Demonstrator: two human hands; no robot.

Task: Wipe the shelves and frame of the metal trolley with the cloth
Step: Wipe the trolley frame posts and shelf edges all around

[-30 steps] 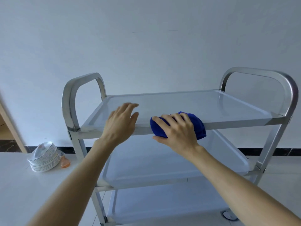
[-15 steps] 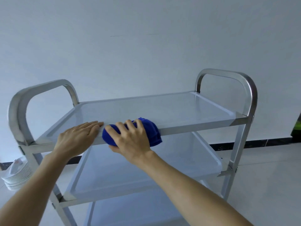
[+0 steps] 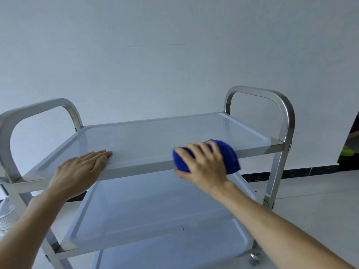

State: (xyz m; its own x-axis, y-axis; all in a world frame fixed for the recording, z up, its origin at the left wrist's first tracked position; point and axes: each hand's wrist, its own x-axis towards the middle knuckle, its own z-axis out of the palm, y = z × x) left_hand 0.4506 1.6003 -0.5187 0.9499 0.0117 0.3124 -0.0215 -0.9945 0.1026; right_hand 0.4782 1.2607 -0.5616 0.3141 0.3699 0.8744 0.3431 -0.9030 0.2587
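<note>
A three-shelf metal trolley (image 3: 147,136) with curved handles at both ends stands against a white wall. My right hand (image 3: 206,165) grips a bunched blue cloth (image 3: 230,156) and presses it on the front edge of the top shelf, toward its right end. My left hand (image 3: 79,171) lies flat, fingers together, on the front left part of the same shelf and holds nothing. The middle shelf (image 3: 155,206) and the bottom shelf (image 3: 174,255) show below, partly hidden by my arms.
A stack of white plates (image 3: 5,216) sits on the floor at the far left, behind the trolley's left leg. A dark object with a green spot (image 3: 348,150) stands at the right edge. A caster (image 3: 254,256) shows at the lower right, on a light tiled floor.
My right hand slid the blue cloth along the front edge of the top shelf, first leftward next to my left hand, then to the right end. The view shifted right.
</note>
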